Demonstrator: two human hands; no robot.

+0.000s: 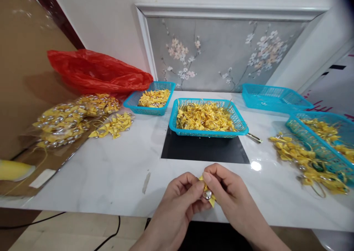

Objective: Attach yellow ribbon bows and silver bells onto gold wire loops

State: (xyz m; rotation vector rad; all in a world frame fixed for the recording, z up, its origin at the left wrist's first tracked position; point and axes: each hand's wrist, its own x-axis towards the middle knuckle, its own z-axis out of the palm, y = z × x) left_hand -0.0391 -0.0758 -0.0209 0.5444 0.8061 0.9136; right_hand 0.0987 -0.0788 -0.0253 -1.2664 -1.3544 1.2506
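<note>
Both of my hands meet over the front of the white table. My left hand (184, 194) pinches a small yellow ribbon bow (212, 200) with a shiny silver bead (207, 194) on it. On the bow's upper end, the thumb and fingers of my right hand (228, 188) are closed too. Part of the bow is hidden behind my fingers. Just beyond my hands lies a black mat (204, 147), and a blue basket (208, 133) heaped with yellow ribbon pieces (204, 116) stands on its far part.
Behind on the left are a second blue basket (152, 110) and a red plastic bag (96, 72). Bagged beaded bows (61, 124) lie at left, near a yellow roll (15, 170). More blue baskets (276, 96) and loose bows (293, 151) sit at right, with small metal clippers (254, 137) mid-table.
</note>
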